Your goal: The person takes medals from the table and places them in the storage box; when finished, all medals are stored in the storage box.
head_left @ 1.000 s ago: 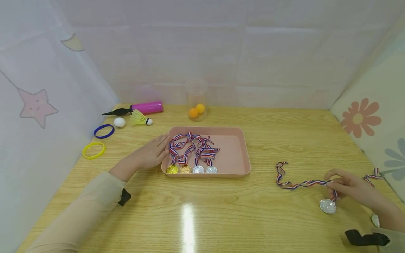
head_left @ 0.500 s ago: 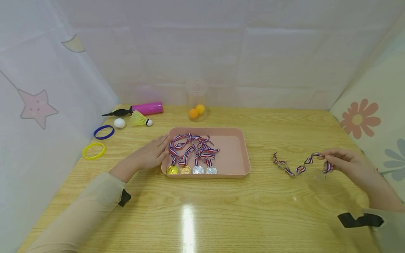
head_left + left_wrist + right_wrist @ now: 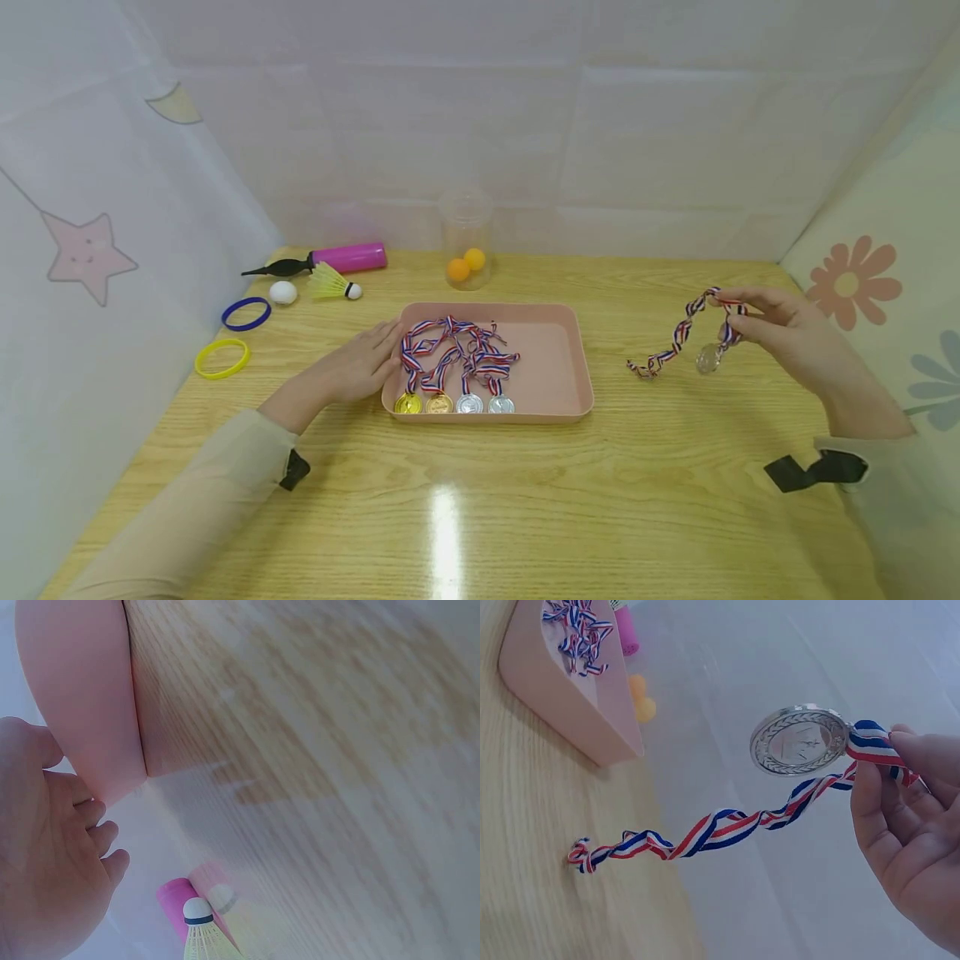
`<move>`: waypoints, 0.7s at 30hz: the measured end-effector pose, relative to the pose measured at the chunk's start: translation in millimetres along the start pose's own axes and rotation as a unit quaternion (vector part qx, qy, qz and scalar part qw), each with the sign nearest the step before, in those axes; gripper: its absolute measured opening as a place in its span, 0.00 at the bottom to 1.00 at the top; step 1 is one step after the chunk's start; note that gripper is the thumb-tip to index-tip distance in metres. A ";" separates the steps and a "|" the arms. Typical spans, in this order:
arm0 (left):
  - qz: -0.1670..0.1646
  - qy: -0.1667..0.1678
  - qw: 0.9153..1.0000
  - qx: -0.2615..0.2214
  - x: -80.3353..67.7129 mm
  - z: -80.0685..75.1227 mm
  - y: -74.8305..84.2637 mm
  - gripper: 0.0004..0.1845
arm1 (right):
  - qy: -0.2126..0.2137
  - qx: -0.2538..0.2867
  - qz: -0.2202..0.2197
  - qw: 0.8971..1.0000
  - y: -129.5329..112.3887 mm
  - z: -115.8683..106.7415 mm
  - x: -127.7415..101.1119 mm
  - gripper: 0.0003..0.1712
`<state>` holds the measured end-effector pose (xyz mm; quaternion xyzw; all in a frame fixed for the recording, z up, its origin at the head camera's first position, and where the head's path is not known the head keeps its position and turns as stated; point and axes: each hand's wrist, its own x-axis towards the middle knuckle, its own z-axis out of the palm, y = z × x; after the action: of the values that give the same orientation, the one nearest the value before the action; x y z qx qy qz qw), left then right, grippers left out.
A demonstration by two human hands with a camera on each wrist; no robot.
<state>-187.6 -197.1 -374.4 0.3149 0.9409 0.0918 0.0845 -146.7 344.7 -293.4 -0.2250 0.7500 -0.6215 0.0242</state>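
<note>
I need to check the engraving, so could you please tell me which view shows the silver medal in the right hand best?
The right wrist view: the silver medal faces the camera, large and sharp. The head view shows it small and blurred; the left wrist view misses it.

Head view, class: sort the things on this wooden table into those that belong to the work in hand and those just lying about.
In hand:
right hand pinching the striped ribbon of a silver medal
left hand against the pink plastic tray
four ribboned medals in the tray

Lying about:
blue wristband
yellow wristband
white ball
yellow shuttlecock
pink pump
clear jar of orange balls
</note>
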 end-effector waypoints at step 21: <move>-0.005 -0.002 1.000 -0.007 -0.4 -0.6 1.7 0.29 | -0.074 0.139 -0.089 0.983 -63.5 64.9 79.7 0.18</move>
<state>-186.5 -196.1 -373.3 0.3101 0.9416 0.0972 0.0886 -178.2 247.6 -228.8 -0.3311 0.6293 -0.7010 0.0555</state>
